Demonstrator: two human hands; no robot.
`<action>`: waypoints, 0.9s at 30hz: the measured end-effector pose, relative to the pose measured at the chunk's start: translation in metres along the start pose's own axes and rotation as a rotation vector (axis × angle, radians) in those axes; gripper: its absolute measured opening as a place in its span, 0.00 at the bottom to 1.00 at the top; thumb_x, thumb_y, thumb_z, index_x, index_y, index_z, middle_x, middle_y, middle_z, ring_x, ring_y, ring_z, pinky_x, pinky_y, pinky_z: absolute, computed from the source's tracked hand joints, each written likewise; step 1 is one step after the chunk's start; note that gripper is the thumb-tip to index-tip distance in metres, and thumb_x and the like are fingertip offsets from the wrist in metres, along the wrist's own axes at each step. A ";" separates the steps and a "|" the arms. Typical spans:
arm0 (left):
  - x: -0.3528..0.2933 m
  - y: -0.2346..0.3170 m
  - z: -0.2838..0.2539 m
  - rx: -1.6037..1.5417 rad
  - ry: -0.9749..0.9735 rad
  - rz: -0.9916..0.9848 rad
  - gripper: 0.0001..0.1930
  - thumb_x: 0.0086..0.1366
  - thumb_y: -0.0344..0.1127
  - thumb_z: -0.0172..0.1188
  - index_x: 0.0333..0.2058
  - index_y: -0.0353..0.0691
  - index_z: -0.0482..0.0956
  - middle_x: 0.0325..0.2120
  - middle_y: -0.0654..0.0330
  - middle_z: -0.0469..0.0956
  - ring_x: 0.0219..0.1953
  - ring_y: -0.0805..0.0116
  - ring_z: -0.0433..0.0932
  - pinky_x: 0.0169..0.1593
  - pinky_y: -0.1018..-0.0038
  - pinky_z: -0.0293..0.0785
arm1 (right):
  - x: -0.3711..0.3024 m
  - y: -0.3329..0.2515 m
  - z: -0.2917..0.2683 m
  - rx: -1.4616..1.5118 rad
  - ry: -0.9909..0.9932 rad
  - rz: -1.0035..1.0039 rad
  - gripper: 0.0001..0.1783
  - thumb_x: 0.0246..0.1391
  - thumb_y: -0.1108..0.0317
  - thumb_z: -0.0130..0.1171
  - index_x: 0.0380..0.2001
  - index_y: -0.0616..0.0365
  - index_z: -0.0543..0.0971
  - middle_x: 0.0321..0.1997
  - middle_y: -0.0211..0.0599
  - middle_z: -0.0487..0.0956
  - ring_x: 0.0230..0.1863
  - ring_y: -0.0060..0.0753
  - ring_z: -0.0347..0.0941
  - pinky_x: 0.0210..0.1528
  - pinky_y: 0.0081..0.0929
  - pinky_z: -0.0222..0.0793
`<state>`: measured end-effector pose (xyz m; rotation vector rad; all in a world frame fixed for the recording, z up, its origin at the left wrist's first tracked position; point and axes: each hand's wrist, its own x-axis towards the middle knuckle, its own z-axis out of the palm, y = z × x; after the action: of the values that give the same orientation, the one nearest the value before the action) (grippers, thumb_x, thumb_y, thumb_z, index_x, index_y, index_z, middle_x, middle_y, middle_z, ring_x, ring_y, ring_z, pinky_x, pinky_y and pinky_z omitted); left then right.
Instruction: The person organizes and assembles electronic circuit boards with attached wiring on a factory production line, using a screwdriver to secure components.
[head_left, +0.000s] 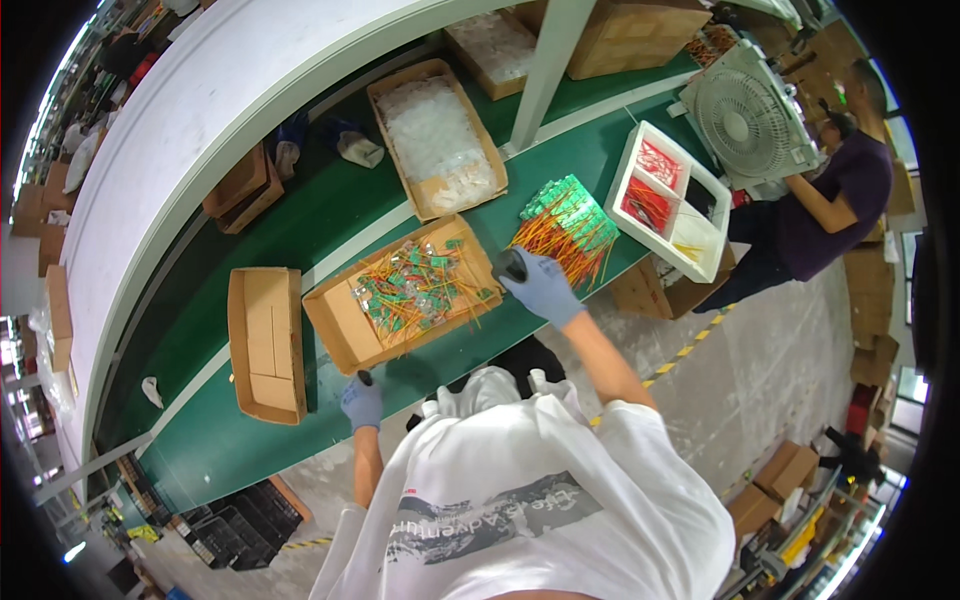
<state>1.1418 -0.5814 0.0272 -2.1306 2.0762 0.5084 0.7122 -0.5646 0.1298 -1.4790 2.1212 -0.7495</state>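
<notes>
My right hand [545, 285], in a blue-grey glove, is closed beside the right end of a cardboard tray [335, 325]. A dark rounded patch [512, 265] shows at its fingers; I cannot tell whether it is a held thing or part of the glove. The tray holds a tangle of small green boards with red and yellow wires [415, 290]. Right of that hand lies a neat pile of green boards with wires [570, 230]. Near the tray's front left corner is my gloved left hand [362, 402], fingers curled, with a small dark tip showing; its grip is partly hidden.
An empty cardboard box [267, 345] stands left of the tray on the green bench [225, 445]. Behind are a carton of clear plastic pieces [435, 140] and a metal post [548, 75]. To the right are a divided white tray [690, 235], a fan [745, 120] and another person [835, 205].
</notes>
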 end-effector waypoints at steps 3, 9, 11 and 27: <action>-0.014 0.120 -0.020 -0.231 0.081 0.217 0.13 0.61 0.44 0.60 0.39 0.44 0.80 0.30 0.51 0.82 0.36 0.51 0.80 0.43 0.58 0.75 | -0.015 -0.055 -0.149 0.097 -0.080 -0.231 0.17 0.43 0.55 0.70 0.29 0.52 0.75 0.21 0.28 0.75 0.25 0.38 0.74 0.30 0.31 0.67; 0.045 0.374 -0.021 -0.449 0.042 0.517 0.22 0.61 0.45 0.61 0.50 0.40 0.75 0.44 0.48 0.77 0.47 0.47 0.76 0.52 0.58 0.72 | -0.026 -0.081 -0.331 0.079 -0.016 -0.949 0.15 0.32 0.58 0.69 0.27 0.46 0.79 0.19 0.25 0.68 0.17 0.26 0.64 0.15 0.26 0.53; 0.072 0.453 -0.007 -0.476 0.159 0.635 0.23 0.61 0.47 0.61 0.51 0.40 0.75 0.49 0.47 0.74 0.52 0.45 0.72 0.56 0.57 0.69 | -0.026 -0.081 -0.369 0.138 -0.009 -1.059 0.14 0.37 0.56 0.64 0.33 0.41 0.82 0.22 0.26 0.69 0.19 0.24 0.65 0.15 0.25 0.55; 0.124 0.513 0.034 -0.229 -0.178 0.490 0.23 0.51 0.51 0.68 0.37 0.39 0.79 0.37 0.51 0.79 0.43 0.52 0.77 0.46 0.60 0.72 | -0.046 -0.065 -0.385 0.368 0.024 -0.816 0.22 0.47 0.48 0.63 0.36 0.55 0.77 0.36 0.42 0.76 0.30 0.38 0.71 0.26 0.31 0.66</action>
<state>0.6297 -0.7133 0.0292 -1.5793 2.5298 0.9914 0.5297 -0.4707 0.4647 -2.0996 1.2297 -1.3429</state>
